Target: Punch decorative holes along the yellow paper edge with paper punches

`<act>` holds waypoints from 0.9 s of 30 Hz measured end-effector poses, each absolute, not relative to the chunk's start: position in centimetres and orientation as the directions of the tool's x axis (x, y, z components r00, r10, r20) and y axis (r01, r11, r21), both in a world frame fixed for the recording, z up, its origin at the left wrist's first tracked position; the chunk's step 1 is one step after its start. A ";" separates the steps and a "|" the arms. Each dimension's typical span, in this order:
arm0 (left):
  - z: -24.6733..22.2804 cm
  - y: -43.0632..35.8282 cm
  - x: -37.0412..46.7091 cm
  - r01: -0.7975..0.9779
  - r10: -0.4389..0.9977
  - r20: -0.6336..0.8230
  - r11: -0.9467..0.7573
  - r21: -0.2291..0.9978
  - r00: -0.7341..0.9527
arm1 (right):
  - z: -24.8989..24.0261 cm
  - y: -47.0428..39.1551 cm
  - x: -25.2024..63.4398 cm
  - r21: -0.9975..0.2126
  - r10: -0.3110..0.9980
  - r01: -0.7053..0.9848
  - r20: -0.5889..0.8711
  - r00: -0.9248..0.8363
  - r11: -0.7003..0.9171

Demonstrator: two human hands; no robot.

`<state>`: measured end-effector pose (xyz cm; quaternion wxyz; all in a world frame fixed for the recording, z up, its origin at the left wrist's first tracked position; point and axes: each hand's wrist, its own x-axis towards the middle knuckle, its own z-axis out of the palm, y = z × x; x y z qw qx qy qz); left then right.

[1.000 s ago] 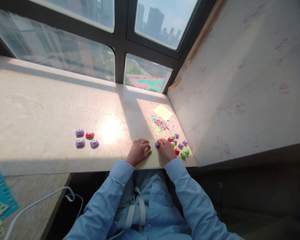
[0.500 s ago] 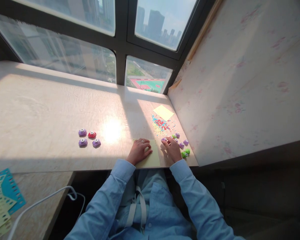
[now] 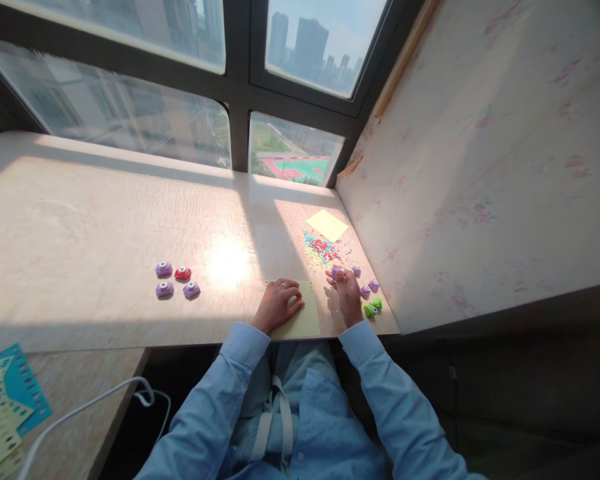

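My left hand (image 3: pixel 281 303) lies with its fingers spread on a pale yellow sheet (image 3: pixel 307 320) at the ledge's front edge. To its right, my right hand (image 3: pixel 347 293) is closed round a purple punch (image 3: pixel 337 272), lifted a little, with the thumb on it. Close beside that hand are purple punches (image 3: pixel 365 291) and green punches (image 3: pixel 371 311). A pile of red, blue and yellow paper bits (image 3: pixel 323 250) lies just beyond it.
Three purple punches (image 3: pixel 164 269) and a red punch (image 3: pixel 183 273) stand on the left. A yellow sheet (image 3: pixel 327 225) lies behind the bits. Punched blue paper (image 3: pixel 27 393) and a white cable (image 3: pixel 87 403) are at lower left. A wall (image 3: pixel 480 173) bounds the right.
My right hand has lifted the purple punch and turned so that the thumb shows on it. My left hand rests on the sheet as before.
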<state>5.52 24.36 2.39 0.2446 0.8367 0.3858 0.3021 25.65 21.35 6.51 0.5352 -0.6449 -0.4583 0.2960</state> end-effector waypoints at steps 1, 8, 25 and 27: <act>2.4 24.4 5.5 0.500 0.794 0.316 -0.582 0.642 0.519 | 6.7 21.2 25.6 -0.979 0.909 0.202 0.082 0.410 -0.003; 3.4 23.2 6.2 0.593 0.807 0.286 -0.578 0.561 0.517 | 6.7 18.4 24.8 -0.998 0.895 -0.054 -0.045 0.443 -0.023; 6.1 15.6 7.1 0.198 0.947 0.249 -0.288 0.937 0.200 | 6.5 15.8 19.8 -0.983 0.913 -0.178 -0.111 0.392 -0.043; 6.1 15.2 7.2 0.224 0.943 0.289 -0.320 0.920 0.163 | 6.5 15.7 19.3 -0.982 0.921 -0.185 -0.111 0.374 -0.043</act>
